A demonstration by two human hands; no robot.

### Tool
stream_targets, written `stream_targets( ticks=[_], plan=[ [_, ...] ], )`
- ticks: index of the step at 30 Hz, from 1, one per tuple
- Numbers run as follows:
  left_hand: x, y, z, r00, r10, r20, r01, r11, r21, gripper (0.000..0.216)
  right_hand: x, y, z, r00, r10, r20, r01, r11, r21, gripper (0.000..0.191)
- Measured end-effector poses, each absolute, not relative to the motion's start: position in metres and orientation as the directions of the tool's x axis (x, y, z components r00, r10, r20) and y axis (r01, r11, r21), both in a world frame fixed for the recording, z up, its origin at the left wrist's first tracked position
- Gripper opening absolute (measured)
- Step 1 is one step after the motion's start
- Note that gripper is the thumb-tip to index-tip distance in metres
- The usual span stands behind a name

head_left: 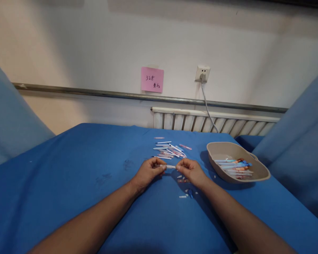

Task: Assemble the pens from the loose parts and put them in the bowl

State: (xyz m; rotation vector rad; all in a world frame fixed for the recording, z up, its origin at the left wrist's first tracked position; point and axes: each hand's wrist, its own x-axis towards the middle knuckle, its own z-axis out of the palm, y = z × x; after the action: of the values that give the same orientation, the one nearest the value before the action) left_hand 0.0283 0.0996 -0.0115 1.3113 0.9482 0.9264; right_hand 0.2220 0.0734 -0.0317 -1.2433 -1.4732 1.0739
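Note:
My left hand (148, 171) and my right hand (191, 170) meet over the blue table (69, 183), both pinched on the ends of one thin white pen (170, 166) held level between them. Just beyond the hands lies a loose pile of pens and pen parts (169, 149), white, blue and pink. Small caps and bits (187, 193) are scattered on the cloth under and in front of my right wrist.
A beige oval tray (257, 173) at the right holds several assembled pens (235, 166). Behind the table are a radiator (209, 121), a wall socket with a grey cable (202, 74) and a pink note (152, 79). Blue fabric rises at both sides.

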Motion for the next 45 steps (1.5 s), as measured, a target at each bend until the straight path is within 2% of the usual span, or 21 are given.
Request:
stream_targets(
  ticks=[4, 7, 9, 13, 18, 23, 29, 35, 38, 45],
  plan=[
    [0.027, 0.103, -0.017, 0.337, 0.936, -0.105, -0.108, 0.149, 0.983, 0.031, 0.224, 0.072, -0.029, -0.086, 0.969, 0.232, 0.303, 0.247, -0.920, 0.017],
    [0.026, 0.104, -0.021, 0.332, 0.937, -0.113, -0.122, 0.161, 0.979, 0.031, 0.227, 0.073, -0.030, -0.105, 0.944, 0.311, 0.419, 0.326, -0.848, 0.008],
    [0.026, 0.104, -0.021, 0.329, 0.938, -0.110, -0.123, 0.158, 0.980, 0.031, 0.228, 0.074, -0.032, -0.113, 0.949, 0.293, 0.441, 0.312, -0.841, 0.010],
    [0.027, 0.102, -0.018, 0.337, 0.937, -0.089, -0.109, 0.132, 0.985, 0.031, 0.228, 0.075, -0.036, -0.108, 0.978, 0.176, 0.364, 0.203, -0.909, 0.016],
    [0.027, 0.099, -0.012, 0.359, 0.933, 0.013, -0.059, 0.009, 0.998, 0.027, 0.228, 0.076, -0.037, -0.120, 0.984, 0.130, 0.308, 0.161, -0.938, 0.021],
    [0.027, 0.099, -0.012, 0.344, 0.939, 0.004, -0.021, 0.004, 1.000, 0.031, 0.230, 0.076, -0.034, -0.116, 0.979, 0.166, 0.315, 0.195, -0.929, 0.019],
    [0.028, 0.102, -0.018, 0.356, 0.932, -0.076, 0.036, 0.067, 0.997, 0.037, 0.230, 0.073, -0.031, -0.108, 0.957, 0.270, 0.517, 0.286, -0.807, 0.013],
    [0.027, 0.101, -0.014, 0.362, 0.932, -0.028, -0.005, 0.032, 0.999, 0.027, 0.230, 0.074, -0.034, -0.121, 0.969, 0.217, 0.467, 0.249, -0.848, 0.015],
    [0.026, 0.100, -0.013, 0.387, 0.922, -0.010, -0.044, 0.029, 0.999, 0.036, 0.231, 0.075, -0.034, -0.090, 0.975, 0.202, 0.431, 0.221, -0.875, 0.017],
    [0.024, 0.104, -0.017, 0.378, 0.921, -0.099, 0.058, 0.083, 0.995, 0.039, 0.231, 0.073, -0.028, -0.091, 0.959, 0.269, 0.537, 0.275, -0.797, 0.015]
  ],
)
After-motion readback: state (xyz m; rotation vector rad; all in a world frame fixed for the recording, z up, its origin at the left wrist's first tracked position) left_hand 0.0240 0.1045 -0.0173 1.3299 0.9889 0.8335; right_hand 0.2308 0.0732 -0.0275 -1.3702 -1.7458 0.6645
